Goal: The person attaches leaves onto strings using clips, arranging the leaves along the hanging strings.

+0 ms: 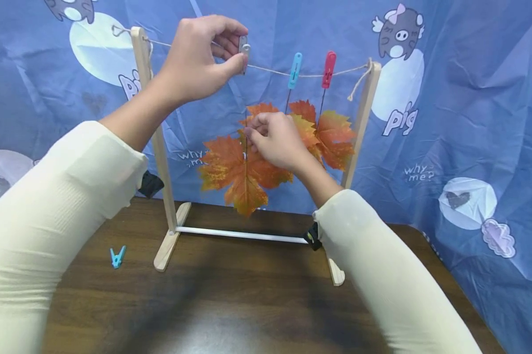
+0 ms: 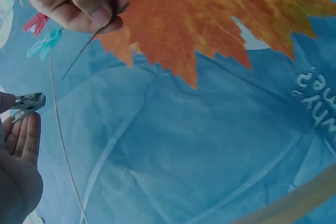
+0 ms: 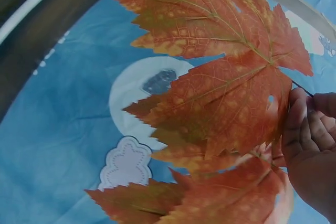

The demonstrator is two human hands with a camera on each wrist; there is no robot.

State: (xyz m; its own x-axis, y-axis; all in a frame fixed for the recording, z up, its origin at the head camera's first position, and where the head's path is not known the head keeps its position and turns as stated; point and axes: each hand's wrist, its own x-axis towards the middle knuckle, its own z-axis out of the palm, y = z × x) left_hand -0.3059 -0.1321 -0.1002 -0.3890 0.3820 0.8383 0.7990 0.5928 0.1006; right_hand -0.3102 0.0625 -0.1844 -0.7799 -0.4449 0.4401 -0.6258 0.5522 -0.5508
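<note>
Up at the string (image 1: 270,72), my left hand (image 1: 201,59) pinches a grey clothespin (image 1: 244,51) between thumb and fingertips. The left wrist view shows this clothespin (image 2: 30,103) beside the string, not clipped to it. Lower down, my right hand (image 1: 277,140) pinches the thin stem of an orange maple leaf (image 1: 244,172), which hangs tip down. In the right wrist view the leaf (image 3: 236,87) spreads out from the fingertips. To the right, a blue clothespin (image 1: 294,71) and a red clothespin (image 1: 329,69) hold two more maple leaves (image 1: 337,135) by their stems.
The string runs between two wooden posts (image 1: 160,152) (image 1: 365,108) of a stand with a white crossbar (image 1: 244,235). A light-blue clothespin (image 1: 117,256) lies on the brown table (image 1: 230,300), left of the stand. Behind hangs a blue patterned cloth (image 1: 469,123).
</note>
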